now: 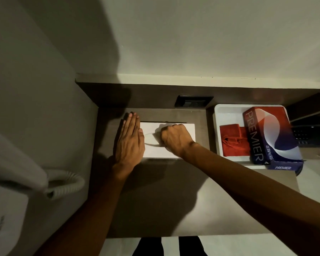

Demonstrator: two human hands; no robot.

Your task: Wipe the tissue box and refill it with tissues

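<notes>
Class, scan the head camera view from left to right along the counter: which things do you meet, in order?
Coiled cord → left hand, flat against the white box's left end → white box → right hand, fisted on top of the box → white tray → red cloth in the tray → Premier tissue pack.

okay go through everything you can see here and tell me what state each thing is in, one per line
White tissue box: flat on the counter, both hands on it.
Left hand: open, flat against the box's left end.
Right hand: fisted at the top slot.
Red cloth: folded in the white tray.
Premier tissue pack: tilted, overhanging the tray.
</notes>
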